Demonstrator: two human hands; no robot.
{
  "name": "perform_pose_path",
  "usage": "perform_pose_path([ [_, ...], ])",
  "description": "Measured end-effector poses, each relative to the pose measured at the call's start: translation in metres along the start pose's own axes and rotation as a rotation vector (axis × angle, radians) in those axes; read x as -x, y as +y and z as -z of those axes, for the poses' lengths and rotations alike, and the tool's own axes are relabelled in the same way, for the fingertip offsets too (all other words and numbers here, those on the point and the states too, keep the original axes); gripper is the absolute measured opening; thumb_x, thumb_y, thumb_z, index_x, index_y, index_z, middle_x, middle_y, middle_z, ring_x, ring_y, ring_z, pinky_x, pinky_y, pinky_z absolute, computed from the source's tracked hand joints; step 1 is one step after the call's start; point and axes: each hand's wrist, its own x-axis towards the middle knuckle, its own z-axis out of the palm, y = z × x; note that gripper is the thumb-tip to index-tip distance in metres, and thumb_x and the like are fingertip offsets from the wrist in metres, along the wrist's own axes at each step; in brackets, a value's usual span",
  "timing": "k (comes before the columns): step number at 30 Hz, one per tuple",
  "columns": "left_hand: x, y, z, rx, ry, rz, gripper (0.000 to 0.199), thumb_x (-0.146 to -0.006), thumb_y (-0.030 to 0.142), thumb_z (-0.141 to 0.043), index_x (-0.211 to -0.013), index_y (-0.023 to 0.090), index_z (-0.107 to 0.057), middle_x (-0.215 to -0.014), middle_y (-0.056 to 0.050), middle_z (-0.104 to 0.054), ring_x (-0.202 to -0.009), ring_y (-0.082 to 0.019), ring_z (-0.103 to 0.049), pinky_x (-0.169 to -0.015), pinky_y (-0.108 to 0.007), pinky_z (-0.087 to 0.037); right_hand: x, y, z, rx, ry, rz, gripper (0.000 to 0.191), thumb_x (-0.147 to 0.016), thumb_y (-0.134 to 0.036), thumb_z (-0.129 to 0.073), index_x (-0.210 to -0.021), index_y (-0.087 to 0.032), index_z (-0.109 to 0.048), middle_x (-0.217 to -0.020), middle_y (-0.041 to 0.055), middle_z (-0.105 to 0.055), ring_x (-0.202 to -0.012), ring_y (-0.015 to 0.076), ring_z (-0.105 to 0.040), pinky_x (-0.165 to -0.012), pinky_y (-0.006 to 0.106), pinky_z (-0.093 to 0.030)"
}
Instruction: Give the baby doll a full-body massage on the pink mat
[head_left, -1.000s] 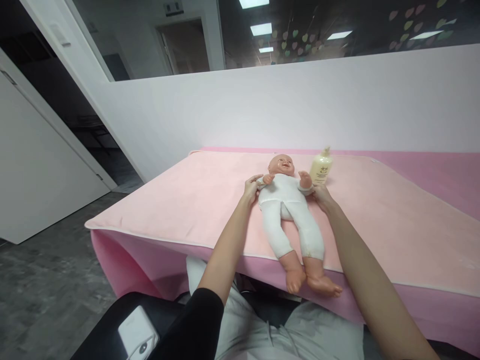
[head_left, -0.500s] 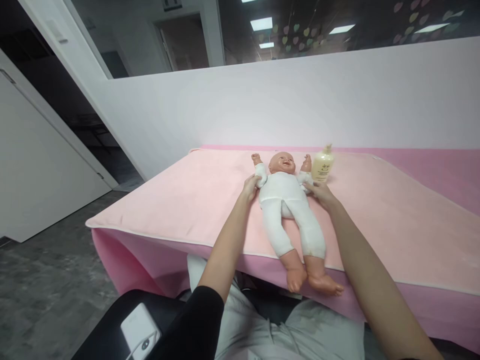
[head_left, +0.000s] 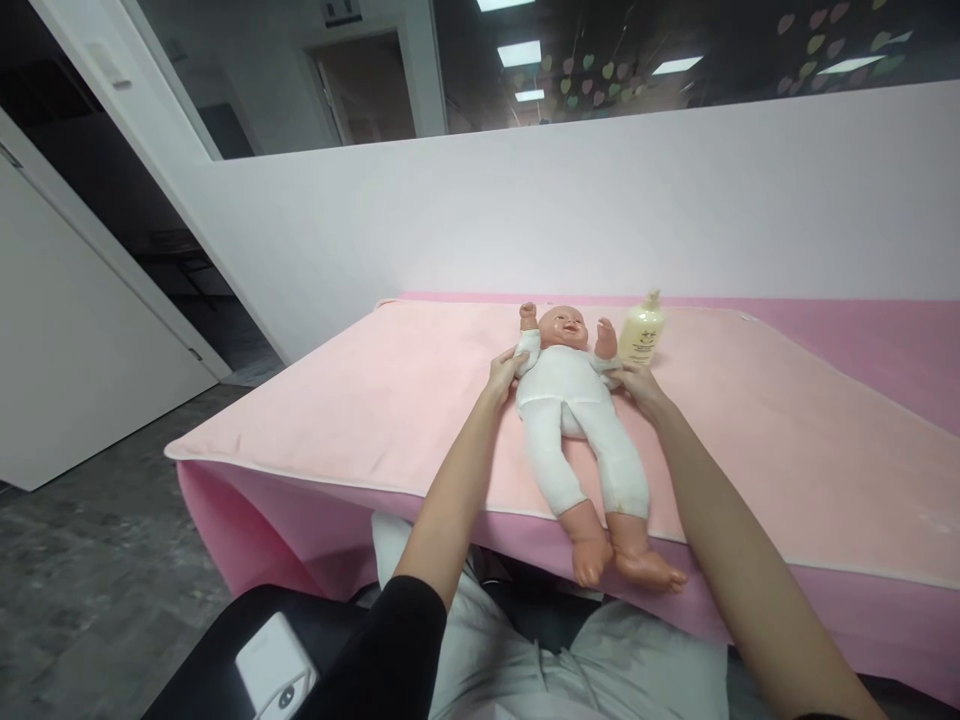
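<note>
A baby doll with a white cloth body lies on its back on the pink blanket, its head toward the wall and its bare feet over the near edge. My left hand is closed around the doll's upper arm on the left side of the view. On the other side, my right hand grips the doll's other arm near the elbow. Both doll forearms point up beside the head. My fingertips are partly hidden by the white sleeves.
A pale yellow pump bottle stands just beyond my right hand. Behind the table rises a white wall with a window above. A white phone-like device rests on a black surface at lower left.
The doll's two forearms have tipped inward, closer to its head, with my hands still on its arms. The body and legs lie nearly as before.
</note>
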Motion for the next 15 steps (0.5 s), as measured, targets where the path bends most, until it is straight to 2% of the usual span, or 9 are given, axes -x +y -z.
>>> perform_pose_path([
  [3, -0.004, -0.004, 0.002, -0.037, 0.036, 0.006, 0.031, -0.065, 0.035, -0.078, -0.085, 0.012, -0.071, -0.066, -0.003, -0.065, -0.052, -0.009, -0.052, -0.05, -0.02, -0.037, -0.001, -0.002, -0.005, 0.133, 0.084, -0.012, 0.025, -0.062, -0.032, -0.077, -0.078, -0.014, -0.07, -0.08, 0.005, -0.069, -0.069, 0.0123, -0.061, -0.06, 0.02, -0.049],
  [6, -0.006, -0.006, 0.004, -0.077, 0.044, 0.023, 0.029, -0.067, 0.035, -0.077, -0.081, 0.011, -0.069, -0.061, -0.003, -0.062, -0.049, -0.008, -0.05, -0.048, -0.019, -0.035, -0.003, -0.002, -0.006, 0.219, 0.127, -0.016, 0.028, -0.066, -0.037, -0.077, -0.074, -0.012, -0.068, -0.079, 0.0068, -0.069, -0.069, 0.0123, -0.06, -0.058, 0.019, -0.047],
  [8, -0.005, -0.004, 0.003, -0.053, 0.025, 0.023, 0.028, -0.066, 0.029, -0.075, -0.088, 0.012, -0.07, -0.067, -0.003, -0.065, -0.051, -0.009, -0.052, -0.048, -0.02, -0.035, -0.003, 0.0, -0.004, 0.187, 0.099, -0.005, 0.028, -0.065, -0.036, -0.078, -0.077, -0.012, -0.069, -0.083, 0.0067, -0.07, -0.071, 0.0124, -0.061, -0.06, 0.02, -0.048],
  [11, -0.002, 0.001, 0.001, 0.028, -0.034, 0.03, 0.042, -0.059, 0.016, -0.069, -0.102, 0.015, -0.07, -0.079, -0.004, -0.07, -0.056, -0.01, -0.057, -0.048, -0.019, -0.037, 0.0, 0.002, 0.002, 0.061, -0.008, 0.0, 0.03, -0.059, -0.029, -0.079, -0.084, -0.014, -0.071, -0.089, 0.0059, -0.07, -0.075, 0.0136, -0.063, -0.066, 0.022, -0.051],
  [13, 0.0, 0.003, 0.001, 0.046, -0.059, 0.049, 0.051, -0.054, 0.01, -0.064, -0.104, 0.016, -0.07, -0.077, -0.003, -0.07, -0.053, -0.009, -0.055, -0.044, -0.018, -0.032, 0.002, 0.002, 0.006, 0.012, -0.07, 0.0, 0.03, -0.056, -0.021, -0.075, -0.085, -0.015, -0.072, -0.092, 0.0054, -0.071, -0.08, 0.0147, -0.065, -0.069, 0.023, -0.053],
  [15, 0.001, 0.004, 0.0, 0.034, -0.039, 0.067, 0.049, -0.051, 0.007, -0.062, -0.099, 0.014, -0.071, -0.067, -0.001, -0.066, -0.045, -0.006, -0.047, -0.041, -0.017, -0.025, 0.003, 0.003, 0.008, -0.008, -0.067, 0.001, 0.028, -0.054, -0.014, -0.068, -0.082, -0.016, -0.073, -0.093, 0.0053, -0.071, -0.083, 0.0151, -0.065, -0.073, 0.024, -0.053],
])
